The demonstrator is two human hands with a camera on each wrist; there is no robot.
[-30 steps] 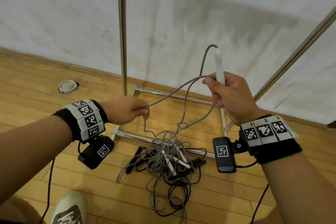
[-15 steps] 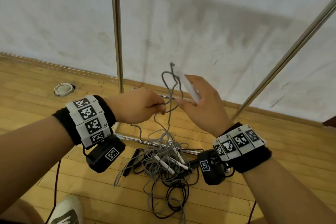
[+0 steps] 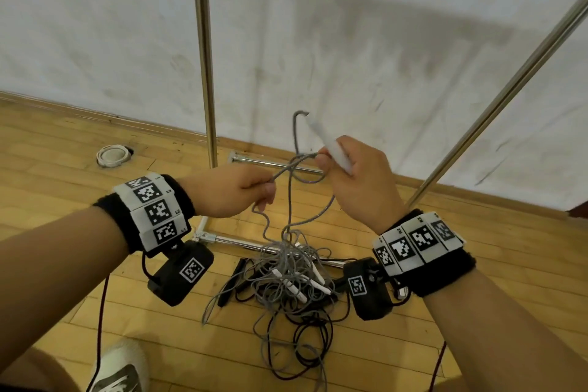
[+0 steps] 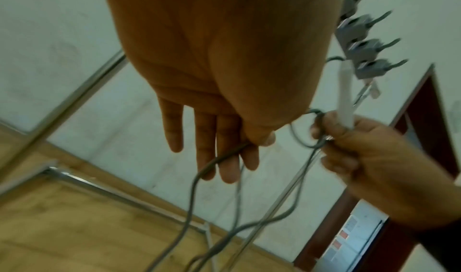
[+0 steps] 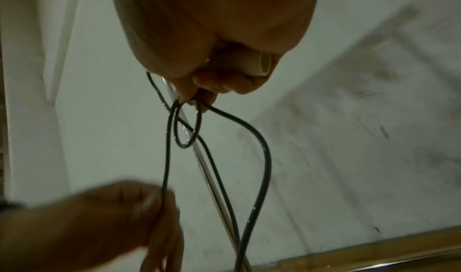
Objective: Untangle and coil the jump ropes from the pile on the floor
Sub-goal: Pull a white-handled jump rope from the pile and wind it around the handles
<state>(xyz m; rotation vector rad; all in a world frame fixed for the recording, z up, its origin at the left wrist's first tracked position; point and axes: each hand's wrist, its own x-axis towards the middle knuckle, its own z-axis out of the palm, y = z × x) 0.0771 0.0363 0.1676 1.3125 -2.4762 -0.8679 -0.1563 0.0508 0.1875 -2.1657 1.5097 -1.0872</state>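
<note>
A tangled pile of grey and black jump ropes (image 3: 286,283) with white handles lies on the wooden floor below my hands. My right hand (image 3: 356,178) grips a white handle (image 3: 327,143), which tilts up to the left, and also pinches a small loop of the grey rope (image 3: 296,140) at its fingertips (image 5: 199,100). My left hand (image 3: 241,191) pinches the same grey rope (image 4: 219,158) between thumb and fingers, a short way left of the right hand. From both hands the rope hangs down into the pile.
A metal rack frame stands against the white wall: an upright pole (image 3: 203,54), a slanted pole (image 3: 509,89) and floor bars (image 3: 273,164). A round floor fitting (image 3: 113,155) lies at the left. My shoe (image 3: 117,369) is at the bottom left.
The right hand came down and left with the handle, which tilted over. Both hands drew close together, and a small rope loop formed at the right fingertips.
</note>
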